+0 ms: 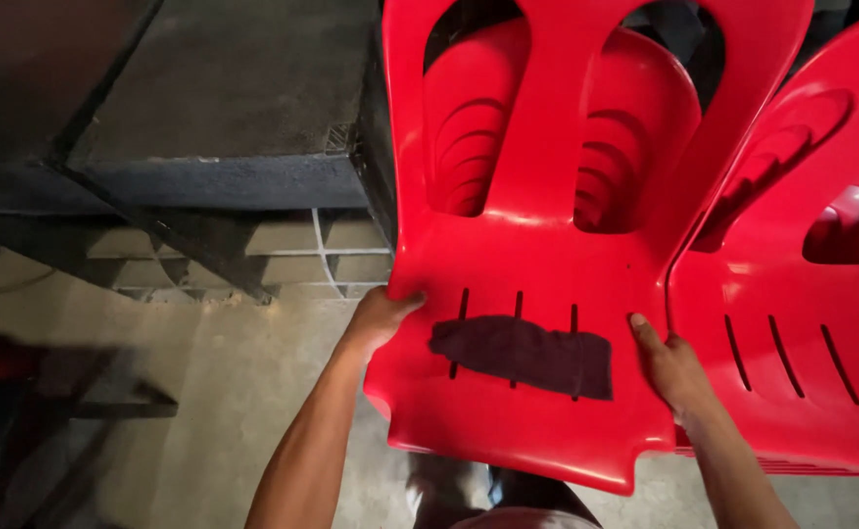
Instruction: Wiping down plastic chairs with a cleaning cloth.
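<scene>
A red plastic chair (537, 264) fills the middle of the view, its slotted seat toward me. My left hand (379, 318) grips the seat's left edge, thumb on top. At the seat's right edge my right hand (672, 367) clasps the rim, fingers pointing up. A dark cloth (523, 355) lies flat across the seat between both hands, covering the slots.
A second red plastic chair (802, 294) stands touching the first on the right. A dark concrete slab (224, 108) juts out at upper left over a tiled base. A dark metal frame (67, 402) sits low at the left on the concrete floor (224, 392).
</scene>
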